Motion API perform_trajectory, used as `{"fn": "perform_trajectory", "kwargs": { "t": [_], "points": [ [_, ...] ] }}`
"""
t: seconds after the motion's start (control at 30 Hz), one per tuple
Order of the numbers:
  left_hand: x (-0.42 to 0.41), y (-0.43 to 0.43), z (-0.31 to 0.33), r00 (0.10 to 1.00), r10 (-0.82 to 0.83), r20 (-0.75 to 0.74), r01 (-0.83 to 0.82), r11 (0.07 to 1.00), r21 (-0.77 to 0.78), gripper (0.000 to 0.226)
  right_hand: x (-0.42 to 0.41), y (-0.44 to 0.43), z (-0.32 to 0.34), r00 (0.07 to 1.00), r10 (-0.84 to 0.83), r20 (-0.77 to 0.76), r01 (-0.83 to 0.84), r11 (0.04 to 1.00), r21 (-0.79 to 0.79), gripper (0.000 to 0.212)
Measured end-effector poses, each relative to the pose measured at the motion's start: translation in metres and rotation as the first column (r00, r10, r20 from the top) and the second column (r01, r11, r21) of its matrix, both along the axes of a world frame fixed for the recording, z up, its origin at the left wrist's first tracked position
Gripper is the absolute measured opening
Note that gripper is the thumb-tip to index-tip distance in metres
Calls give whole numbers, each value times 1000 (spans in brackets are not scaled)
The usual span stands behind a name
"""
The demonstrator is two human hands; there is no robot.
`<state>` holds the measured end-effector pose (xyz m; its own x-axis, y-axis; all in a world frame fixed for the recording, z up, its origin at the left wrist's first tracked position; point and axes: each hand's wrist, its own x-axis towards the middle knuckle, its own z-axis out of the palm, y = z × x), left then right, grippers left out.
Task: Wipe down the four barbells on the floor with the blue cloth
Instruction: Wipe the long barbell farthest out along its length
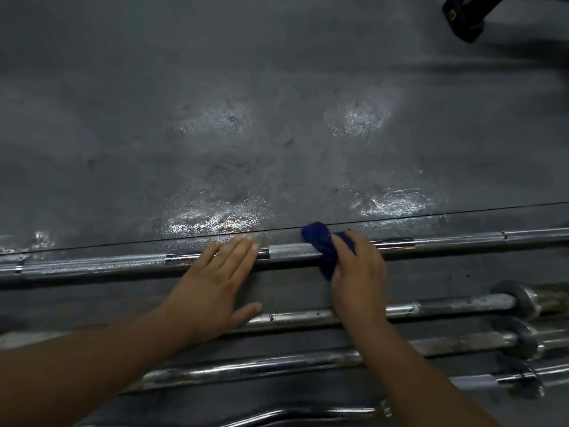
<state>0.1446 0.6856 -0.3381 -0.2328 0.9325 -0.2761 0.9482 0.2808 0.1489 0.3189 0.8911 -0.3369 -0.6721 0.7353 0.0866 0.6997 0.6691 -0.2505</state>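
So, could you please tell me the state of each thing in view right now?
Far barbell: lying on the floor, under both hands.
Blue cloth: bunched, pressed on the far barbell.
Right hand: grips the blue cloth.
Left hand: flat, fingers straight, resting on the far barbell.
Nearer barbells: lying on the floor, blotchy.

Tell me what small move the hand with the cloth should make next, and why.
Probably slide the blue cloth rightward along the far barbell: the right hand grips it around the middle, and the left hand rests flat beside it, steadying.
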Motion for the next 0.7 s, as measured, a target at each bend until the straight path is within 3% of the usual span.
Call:
{"fn": "perform_trajectory", "kwargs": {
  "t": [0.23, 0.33, 0.47, 0.53, 0.63, 0.7],
  "points": [
    [-7, 10, -6, 998, 57, 9, -58, 997, 52, 90, -44, -7, -9, 990, 128, -49, -129, 991, -19, 37],
    [-18, 9, 2, 995, 97, -9, -96, 993, 70, 86, -45, 5, -3, 987, 150, -57, -156, 982, -109, 40],
    [-26, -25, 6, 962, 264, -65, -258, 963, 83, 85, -32, -22, -1, 969, -158, -187, 122, 974, -192, 48],
    [-26, -35, 4, 954, 287, -84, -284, 958, 46, 88, -48, -49, -1, 959, -218, -183, 183, 964, -191, 47],
    [-23, -35, 0, 955, 285, -84, -283, 959, 32, 88, -73, -63, 0, 987, 124, -103, -135, 985, -105, 45],
    [-24, -35, 0, 955, 280, -98, -277, 960, 41, 88, -65, -41, 3, 948, 319, 2, -319, 947, -41, 44]
  ]
}}
